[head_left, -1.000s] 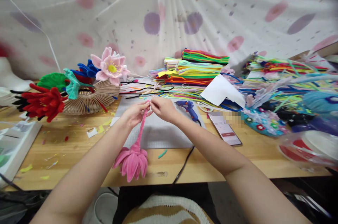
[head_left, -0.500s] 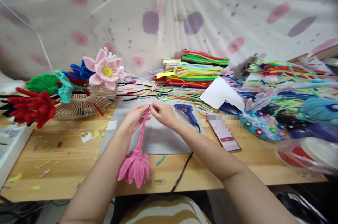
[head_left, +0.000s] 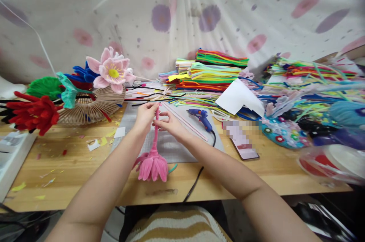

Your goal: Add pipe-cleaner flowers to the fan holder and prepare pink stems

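Observation:
A pink pipe-cleaner flower point(head_left: 153, 165) hangs head down from its pink stem point(head_left: 155, 135) above the wooden table point(head_left: 71, 162). My left hand point(head_left: 146, 114) is closed round the top end of the stem. My right hand point(head_left: 169, 125) pinches the stem a little lower, from the right side. Both hands are over a grey cutting mat point(head_left: 173, 141).
A blue glue gun point(head_left: 201, 117) with a black cord lies on the mat. A phone point(head_left: 241, 141) lies to its right. Finished pipe-cleaner flowers point(head_left: 110, 70) rest on a wooden rack point(head_left: 94, 107) at left. Stacks of coloured pipe cleaners point(head_left: 211, 71) fill the back and right.
The flower has shifted right and a little up, and its stem now hangs nearly vertical. My right hand has slid from the stem's tip to a lower grip on it.

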